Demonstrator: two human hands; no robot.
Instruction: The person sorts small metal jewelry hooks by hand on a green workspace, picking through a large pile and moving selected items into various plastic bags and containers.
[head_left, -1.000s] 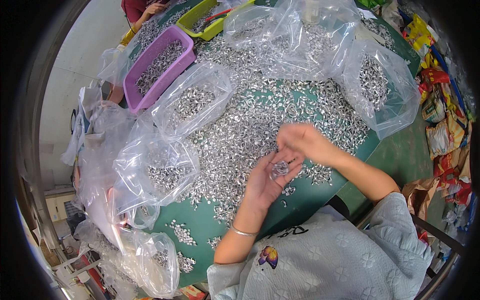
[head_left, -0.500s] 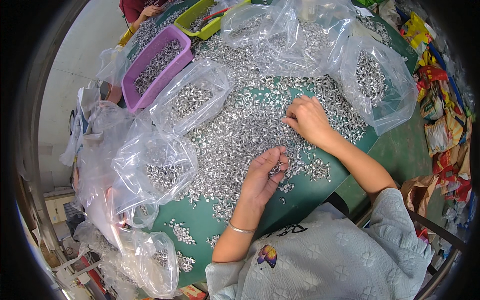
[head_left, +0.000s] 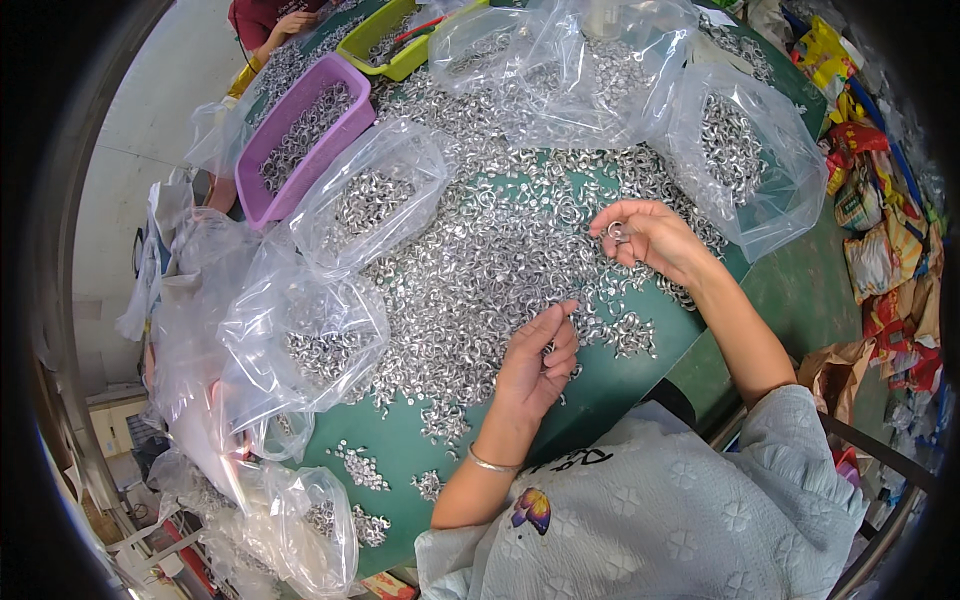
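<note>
Loose, shiny silver ring-shaped metal pieces cover much of the green table in a broad heap. At the heap's right side my right hand is raised with the palm partly turned up. Its curled fingers hold at least one metal ring. Nearer to me, my left hand is closed over the heap's front edge, thumb against forefinger. A bit of silver metal shows among its bent fingers; how many pieces lie inside is hidden.
Open clear bags of metal pieces stand around the heap, including one at the right and one at the left. A purple basket and a yellow-green basket lie beyond. Another person's hand is at the far left.
My right hand has turned from palm down to partly palm up and moved slightly right, with a ring now showing in its fingers. My left hand has shifted slightly toward me.
</note>
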